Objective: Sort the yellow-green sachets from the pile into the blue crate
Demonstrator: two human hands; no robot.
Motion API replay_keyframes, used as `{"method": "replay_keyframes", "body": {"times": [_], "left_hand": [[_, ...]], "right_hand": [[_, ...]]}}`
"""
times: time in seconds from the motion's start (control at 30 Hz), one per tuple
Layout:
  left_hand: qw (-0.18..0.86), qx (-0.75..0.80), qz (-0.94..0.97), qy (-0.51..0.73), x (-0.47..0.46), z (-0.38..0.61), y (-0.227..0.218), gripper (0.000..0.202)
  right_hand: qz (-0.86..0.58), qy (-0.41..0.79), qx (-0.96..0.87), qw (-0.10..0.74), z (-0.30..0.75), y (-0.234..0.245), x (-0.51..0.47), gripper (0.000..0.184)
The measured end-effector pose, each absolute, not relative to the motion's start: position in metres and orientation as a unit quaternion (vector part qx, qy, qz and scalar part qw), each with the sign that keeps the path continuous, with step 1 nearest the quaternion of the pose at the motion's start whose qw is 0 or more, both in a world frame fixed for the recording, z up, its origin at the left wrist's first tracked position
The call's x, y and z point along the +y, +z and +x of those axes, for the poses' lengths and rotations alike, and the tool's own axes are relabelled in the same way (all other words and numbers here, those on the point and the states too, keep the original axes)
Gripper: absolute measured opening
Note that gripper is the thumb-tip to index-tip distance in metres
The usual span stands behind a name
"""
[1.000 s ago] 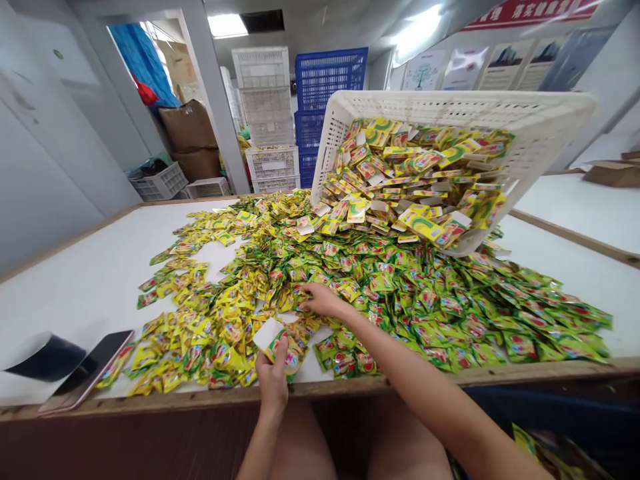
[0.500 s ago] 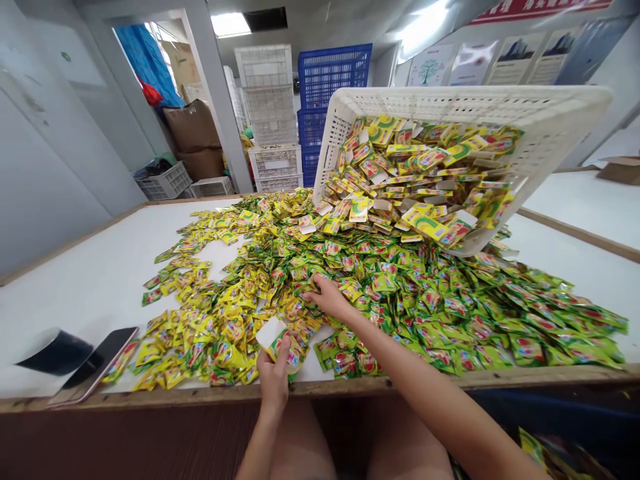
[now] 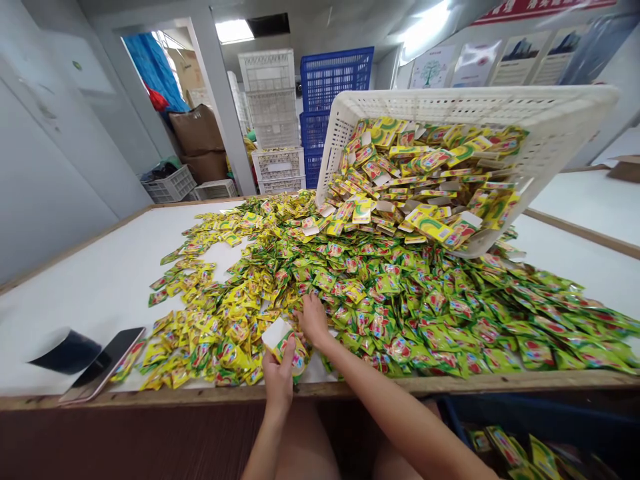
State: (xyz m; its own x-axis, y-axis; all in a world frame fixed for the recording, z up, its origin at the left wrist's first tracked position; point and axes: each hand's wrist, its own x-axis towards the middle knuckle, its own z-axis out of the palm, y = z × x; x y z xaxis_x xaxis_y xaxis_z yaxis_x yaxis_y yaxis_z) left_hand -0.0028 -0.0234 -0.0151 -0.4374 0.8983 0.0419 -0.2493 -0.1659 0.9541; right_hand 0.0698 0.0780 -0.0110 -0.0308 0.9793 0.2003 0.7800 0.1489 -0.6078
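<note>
My left hand (image 3: 279, 377) grips a small yellow-and-green carton (image 3: 281, 339) near the table's front edge, its white flap standing up. Just right of the carton is my right hand (image 3: 314, 320), fingers bent together and pointing left; whatever is between them is hidden. Under and around both hands lie heaped sachets: yellow ones (image 3: 215, 333) to the left, green ones (image 3: 430, 313) with red fruit pictures to the right.
A tilted white basket (image 3: 555, 133) full of similar cartons (image 3: 430, 223) rests on the heap. A phone (image 3: 107, 360) and a dark cup-like object (image 3: 67, 351) are at the left. Below the table's right edge sits a dark blue bin (image 3: 453, 417) with packets inside.
My right hand has drawn back from the green sachets, left and down towards the carton. My left hand still holds the carton. The view has shifted slightly, showing more of the lower bin.
</note>
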Motion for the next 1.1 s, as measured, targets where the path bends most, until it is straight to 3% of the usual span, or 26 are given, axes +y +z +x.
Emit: {"method": "replay_keyframes", "body": {"times": [0.27, 0.53, 0.7, 0.77, 0.93, 1.1], "left_hand": [[0.435, 0.475, 0.312, 0.699, -0.023, -0.004, -0.02, 0.04], [0.458, 0.483, 0.311, 0.679, -0.016, -0.011, -0.03, 0.045], [0.478, 0.528, 0.372, 0.595, -0.006, -0.004, -0.02, 0.048], [0.496, 0.513, 0.412, 0.567, -0.004, 0.003, -0.013, 0.047], [0.517, 0.473, 0.492, 0.516, -0.006, 0.019, -0.002, 0.038], [0.517, 0.461, 0.512, 0.508, -0.01, 0.02, -0.003, 0.03]], "right_hand": [[-0.65, 0.15, -0.676, 0.312, 0.062, -0.014, 0.078, 0.037], [-0.587, 0.197, -0.703, 0.349, 0.084, 0.001, 0.071, 0.009], [-0.483, 0.245, -0.755, 0.369, 0.126, 0.05, 0.068, 0.008], [-0.435, 0.238, -0.8, 0.337, 0.14, 0.072, 0.064, 0.007], [-0.391, 0.109, -0.902, 0.143, 0.149, 0.1, 0.051, 0.014], [-0.333, 0.029, -0.938, 0.09, 0.133, 0.088, 0.042, 0.017]]}}
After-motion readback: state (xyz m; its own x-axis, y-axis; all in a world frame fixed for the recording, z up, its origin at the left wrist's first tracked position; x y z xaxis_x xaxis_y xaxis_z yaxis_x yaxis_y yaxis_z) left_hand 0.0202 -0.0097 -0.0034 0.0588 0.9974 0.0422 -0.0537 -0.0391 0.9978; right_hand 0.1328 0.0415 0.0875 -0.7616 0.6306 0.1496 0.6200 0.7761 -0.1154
